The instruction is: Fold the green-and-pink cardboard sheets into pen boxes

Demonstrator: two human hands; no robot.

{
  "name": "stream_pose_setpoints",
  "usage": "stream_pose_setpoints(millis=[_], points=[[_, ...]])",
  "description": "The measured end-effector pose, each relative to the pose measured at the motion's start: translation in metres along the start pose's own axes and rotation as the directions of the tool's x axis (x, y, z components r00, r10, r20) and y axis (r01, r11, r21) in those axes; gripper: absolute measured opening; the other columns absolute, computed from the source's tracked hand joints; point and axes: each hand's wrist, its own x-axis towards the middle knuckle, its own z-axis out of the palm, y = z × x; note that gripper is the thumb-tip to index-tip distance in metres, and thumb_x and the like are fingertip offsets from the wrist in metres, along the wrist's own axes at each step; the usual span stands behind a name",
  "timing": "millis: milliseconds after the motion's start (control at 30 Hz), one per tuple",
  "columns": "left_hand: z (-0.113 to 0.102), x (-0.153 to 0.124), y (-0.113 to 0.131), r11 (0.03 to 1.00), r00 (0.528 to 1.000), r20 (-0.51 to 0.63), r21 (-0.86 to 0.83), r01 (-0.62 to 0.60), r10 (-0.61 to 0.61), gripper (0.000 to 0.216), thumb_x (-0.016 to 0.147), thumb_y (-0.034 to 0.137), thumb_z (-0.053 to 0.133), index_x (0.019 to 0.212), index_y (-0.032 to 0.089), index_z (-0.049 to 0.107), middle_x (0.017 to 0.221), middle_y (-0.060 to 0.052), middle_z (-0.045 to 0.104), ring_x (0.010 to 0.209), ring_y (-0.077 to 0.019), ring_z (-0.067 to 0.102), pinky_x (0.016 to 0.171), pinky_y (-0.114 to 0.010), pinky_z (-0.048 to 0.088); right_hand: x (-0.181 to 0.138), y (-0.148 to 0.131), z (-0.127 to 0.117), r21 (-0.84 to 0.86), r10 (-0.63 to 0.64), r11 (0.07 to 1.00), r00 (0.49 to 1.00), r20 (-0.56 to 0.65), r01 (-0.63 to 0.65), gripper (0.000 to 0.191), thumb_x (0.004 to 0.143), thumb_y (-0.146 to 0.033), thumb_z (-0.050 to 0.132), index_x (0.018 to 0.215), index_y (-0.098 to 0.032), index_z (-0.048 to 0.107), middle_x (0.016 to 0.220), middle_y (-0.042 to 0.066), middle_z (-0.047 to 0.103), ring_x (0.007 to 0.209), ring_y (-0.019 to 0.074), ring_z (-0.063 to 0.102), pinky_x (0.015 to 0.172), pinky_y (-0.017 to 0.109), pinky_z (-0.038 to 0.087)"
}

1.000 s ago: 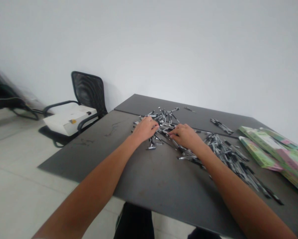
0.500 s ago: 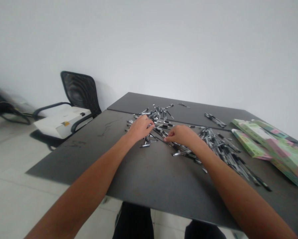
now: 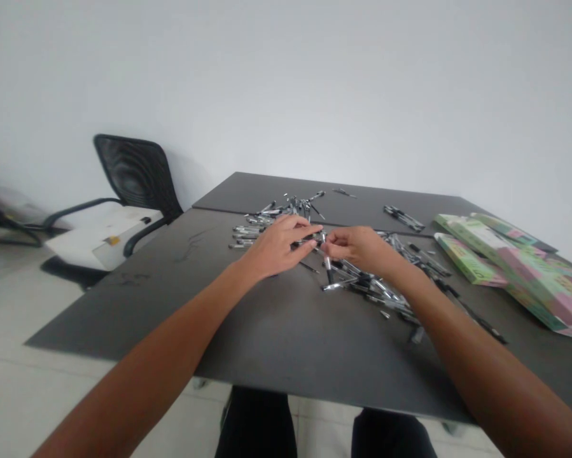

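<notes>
A heap of black-and-silver pens (image 3: 286,213) lies spread across the dark grey table (image 3: 276,331). My left hand (image 3: 279,245) is raised just above the heap, its fingers pinched on a pen part that I cannot make out well. My right hand (image 3: 359,248) meets it fingertip to fingertip and pinches a pen (image 3: 327,264) that hangs downward. A long row of pens (image 3: 410,280) runs along under my right forearm.
Green-and-pink flat boxes (image 3: 505,261) lie stacked at the table's right. A black mesh chair (image 3: 133,175) holding a white box (image 3: 102,238) stands left of the table. A few stray pens (image 3: 403,217) lie farther back. A white wall is behind.
Both hands have lifted off the pen heap and come together, the right one now holding a pen upright. The view has shifted, with the table sliding left and down.
</notes>
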Motion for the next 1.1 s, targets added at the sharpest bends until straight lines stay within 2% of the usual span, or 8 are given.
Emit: stream_pose_setpoints(millis=[300,533,700,800,900,1000,1033,1100], points=[[0.004,0.0,0.019,0.975,0.975,0.043,0.035,-0.22,0.218,0.049,0.108,0.026,0.065,0.157,0.022,0.057,0.158,-0.014,0.065,0.144,-0.0281,0.062,0.125,-0.051,0.047,-0.016,0.014,-0.001,0.111,-0.102,0.989,0.995,-0.013,0.102,0.016,0.089,-0.034,0.065,0.086,-0.02,0.069,0.077,0.0,0.076,0.072,0.0163,0.062,0.068,0.025,0.041],[-0.004,0.002,0.02,0.986,0.99,0.034,0.09,-0.143,0.14,0.028,0.112,0.036,0.059,0.131,0.024,0.076,0.133,-0.008,0.082,0.128,-0.0246,0.074,0.112,-0.042,0.053,-0.023,0.006,0.001,-0.098,-0.257,0.964,0.959,-0.123,0.246,0.019,0.099,-0.028,0.064,0.108,-0.018,0.078,0.084,0.004,0.077,0.074,0.0166,0.061,0.072,0.026,0.039],[-0.004,0.002,0.023,0.982,0.997,0.071,0.18,-0.054,0.042,0.025,0.11,0.042,0.063,0.107,0.022,0.079,0.102,-0.005,0.086,0.099,-0.0231,0.079,0.09,-0.034,0.055,-0.022,0.009,-0.001,-0.345,-0.476,0.842,0.872,-0.116,0.414,0.031,0.111,-0.041,0.059,0.124,-0.026,0.083,0.098,0.009,0.076,0.092,0.0238,0.062,0.085,0.035,0.042],[-0.002,0.001,0.025,0.975,0.996,0.088,0.221,-0.01,-0.01,0.026,0.109,0.044,0.064,0.108,0.023,0.079,0.097,-0.004,0.085,0.092,-0.0224,0.079,0.085,-0.033,0.054,-0.025,0.008,0.001,-0.502,-0.504,0.79,0.838,-0.206,0.352,0.028,0.111,-0.045,0.059,0.119,-0.035,0.084,0.1,0.005,0.078,0.1,0.0257,0.062,0.1,0.043,0.04],[-0.003,0.001,0.02,0.971,0.998,0.016,0.232,0.058,-0.064,0.027,0.112,0.04,0.059,0.117,0.022,0.079,0.108,-0.006,0.086,0.097,-0.0234,0.08,0.088,-0.033,0.055,-0.03,0.004,0.0,-0.569,-0.518,0.791,0.742,-0.425,0.226,0.032,0.108,-0.05,0.064,0.135,-0.041,0.077,0.133,0.003,0.076,0.131,0.0326,0.057,0.12,0.055,0.029],[-0.009,0.002,0.008,0.941,0.969,-0.135,0.244,0.234,-0.205,0.03,0.113,0.039,0.056,0.119,0.02,0.078,0.108,-0.008,0.086,0.095,-0.0235,0.08,0.087,-0.033,0.057,-0.027,0.005,0.0,-0.531,-0.477,0.836,0.659,-0.581,0.137,0.038,0.104,-0.052,0.068,0.139,-0.041,0.075,0.153,0.005,0.065,0.139,0.0385,0.051,0.114,0.058,0.035],[-0.011,0.003,0.003,0.926,0.948,-0.188,0.232,0.296,-0.256,0.029,0.114,0.04,0.055,0.119,0.021,0.077,0.106,-0.008,0.086,0.094,-0.0229,0.08,0.086,-0.032,0.057,-0.022,0.005,0.001,-0.512,-0.46,0.847,0.681,-0.57,0.143,0.032,0.105,-0.051,0.068,0.132,-0.04,0.079,0.148,0.006,0.068,0.133,0.0378,0.055,0.109,0.056,0.038],[-0.016,0.003,-0.007,0.899,0.896,-0.284,0.181,0.399,-0.341,0.028,0.114,0.04,0.054,0.12,0.022,0.075,0.104,-0.007,0.085,0.093,-0.0214,0.079,0.084,-0.03,0.058,-0.006,0.006,0.005,-0.494,-0.417,0.85,0.806,-0.42,0.182,0.025,0.108,-0.046,0.065,0.121,-0.037,0.085,0.131,0.008,0.075,0.119,0.0339,0.06,0.101,0.05,0.041]])
